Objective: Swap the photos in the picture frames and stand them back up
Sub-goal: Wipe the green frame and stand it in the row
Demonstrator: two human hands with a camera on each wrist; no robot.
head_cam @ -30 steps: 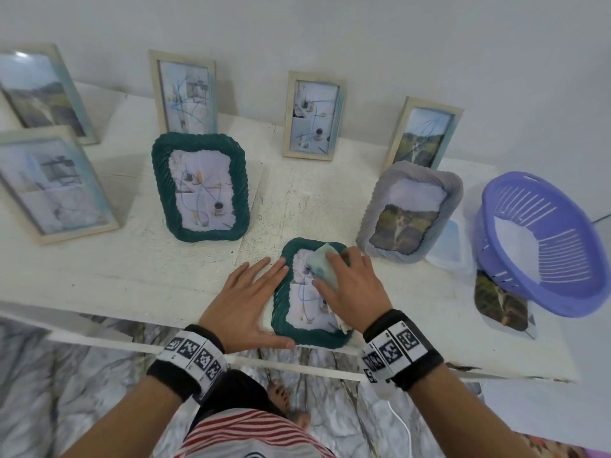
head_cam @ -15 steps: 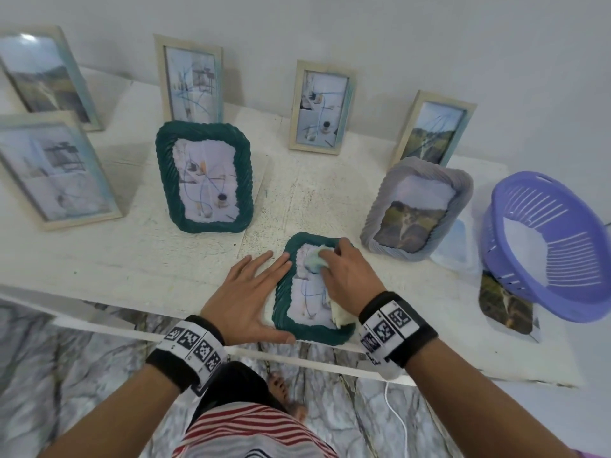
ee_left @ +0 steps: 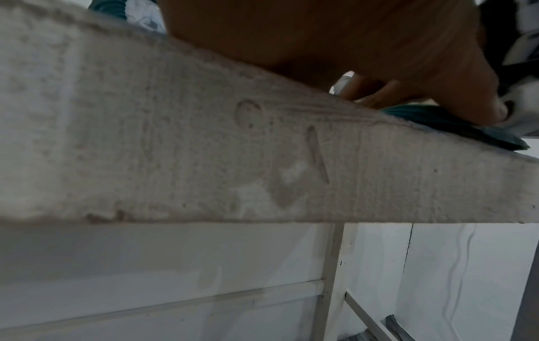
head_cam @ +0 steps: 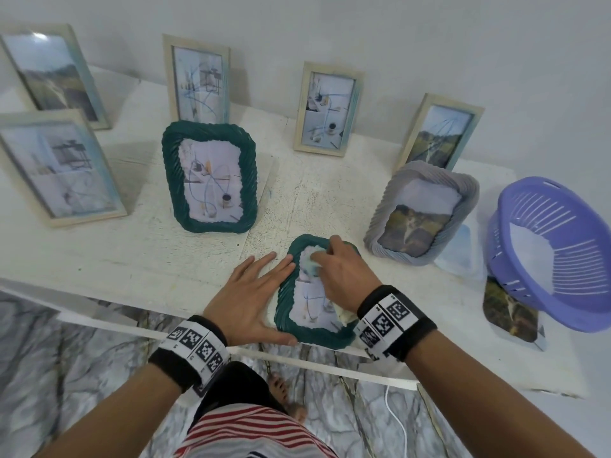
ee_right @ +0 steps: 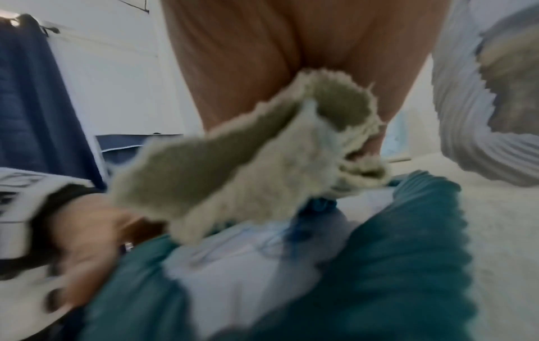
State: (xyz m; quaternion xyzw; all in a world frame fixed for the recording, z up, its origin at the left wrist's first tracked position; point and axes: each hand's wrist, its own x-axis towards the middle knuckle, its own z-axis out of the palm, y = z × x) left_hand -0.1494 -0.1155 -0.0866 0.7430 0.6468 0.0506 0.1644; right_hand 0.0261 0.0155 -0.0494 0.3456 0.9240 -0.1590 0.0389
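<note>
small green frame flat at table front edge | left hand flat, fingers spread, against frame's left side | right hand presses pale cloth on its glass | purple basket at right edge

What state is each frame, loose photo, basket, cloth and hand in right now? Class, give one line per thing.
Small green frame: flat at the table edge, photo inside.
Large green frame: standing.
Grey frame: standing, leaning back.
Five wooden frames, e.g.: standing.
Loose photo: flat on the table.
Purple basket: tilted.
Cloth: bunched.
Left hand: flat beside the small frame.
Right hand: grip on cloth.
</note>
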